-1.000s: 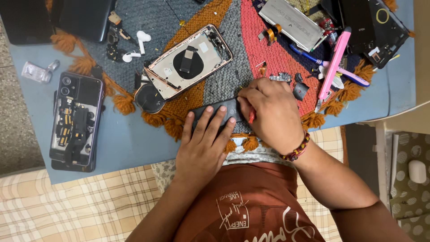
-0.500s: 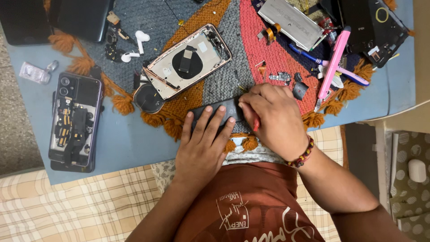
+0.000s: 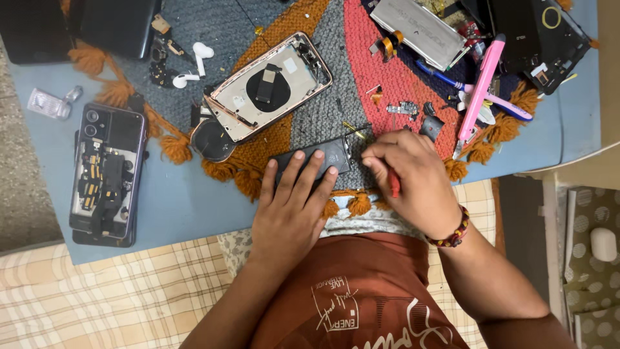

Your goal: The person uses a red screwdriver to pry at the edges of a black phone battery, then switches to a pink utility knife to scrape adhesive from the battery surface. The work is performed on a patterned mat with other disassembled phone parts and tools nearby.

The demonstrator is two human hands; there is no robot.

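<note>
The left hand (image 3: 290, 213) lies flat with fingers spread, pressing down on a dark phone battery (image 3: 323, 158) that rests on a woven mat (image 3: 323, 110) at the near edge of the blue worktop (image 3: 187, 200). The right hand (image 3: 413, 181) is curled tight around a red-handled screwdriver (image 3: 394, 184), its thin tip reaching past the fingers to the battery's right end. Just beyond the left hand's fingertips sits an opened phone housing (image 3: 268, 87) with a round black coil in its middle, and a round black disc (image 3: 212, 140) lies beside its near corner. Well off to the left of the left hand lies a second opened phone (image 3: 106, 174) with its insides showing. Beyond the right hand lie small loose parts (image 3: 407, 108), a pink prying tool (image 3: 478, 90) and a silver battery (image 3: 420, 26).
</note>
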